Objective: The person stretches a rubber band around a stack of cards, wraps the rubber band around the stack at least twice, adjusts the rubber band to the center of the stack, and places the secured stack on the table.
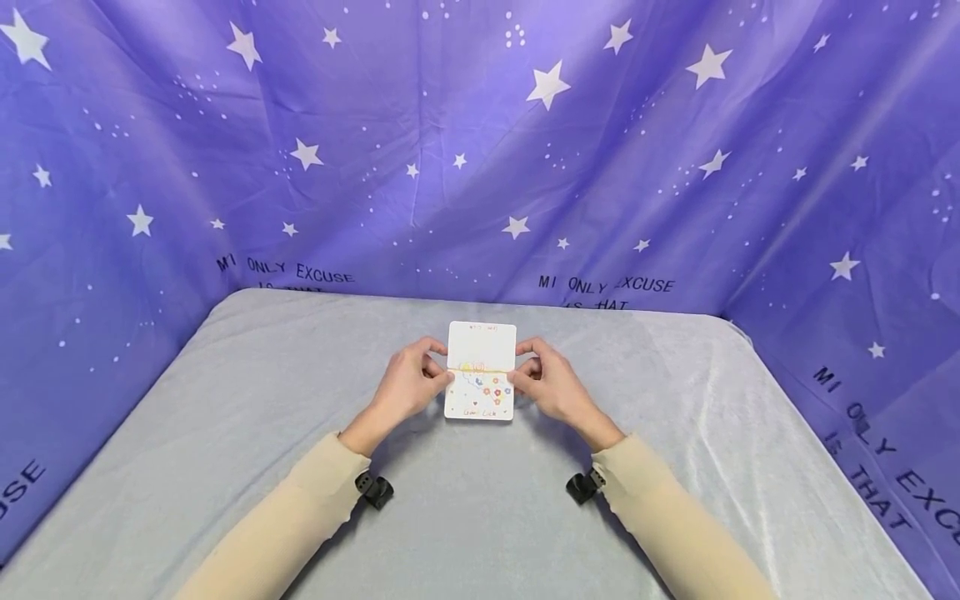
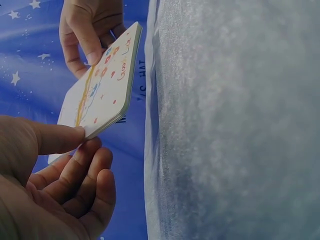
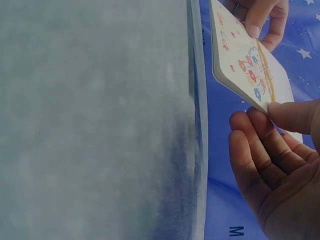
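Observation:
A white booklet with rounded corners is held up between both hands in the head view. Its face carries small coloured flowers and red lettering, and a thin yellow band crosses its middle. Several layers show along its near edge in the left wrist view. My left hand pinches the left side, thumb on the face beside the band and fingers behind. On the opposite side, my right hand pinches the booklet the same way, its thumb near the band's end. The booklet's back is hidden.
Grey cloth covers the table under the hands. A purple curtain with white stars and black lettering hangs behind and at both sides. Black wrist cameras sit at both sleeve cuffs.

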The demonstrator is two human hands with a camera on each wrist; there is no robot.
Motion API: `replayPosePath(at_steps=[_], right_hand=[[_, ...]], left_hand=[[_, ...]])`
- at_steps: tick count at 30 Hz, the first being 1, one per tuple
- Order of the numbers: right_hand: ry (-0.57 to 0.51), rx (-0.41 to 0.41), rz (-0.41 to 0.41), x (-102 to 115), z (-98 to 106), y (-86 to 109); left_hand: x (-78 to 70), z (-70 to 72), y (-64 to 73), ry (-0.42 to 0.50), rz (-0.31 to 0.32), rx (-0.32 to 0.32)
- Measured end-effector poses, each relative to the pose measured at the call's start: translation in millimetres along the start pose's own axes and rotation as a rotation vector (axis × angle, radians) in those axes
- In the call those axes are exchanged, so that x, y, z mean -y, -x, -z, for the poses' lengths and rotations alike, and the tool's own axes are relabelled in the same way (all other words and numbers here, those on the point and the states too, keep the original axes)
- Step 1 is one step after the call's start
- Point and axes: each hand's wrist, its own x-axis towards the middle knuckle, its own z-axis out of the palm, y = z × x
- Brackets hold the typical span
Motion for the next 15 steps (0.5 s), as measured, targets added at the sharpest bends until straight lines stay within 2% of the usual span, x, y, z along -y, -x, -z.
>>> replayPosePath(at_steps=[5, 10, 15], right_hand=[[0.004, 0.022, -0.003, 0.9, -1.9, -1.7], [0.024, 0.049, -0.062, 3.3, -4.5, -5.6], [0.062, 0.05, -0.115, 6.7, -6.1, -9.2]], left_hand=[[-2.0, 2.1, -0.7, -0.048, 0.004, 0.012], [-5.2, 3.5, -2.2, -0.116, 0.01, 0.043], [-6.5, 4.7, -5.5, -0.132, 0.029, 0.079]])
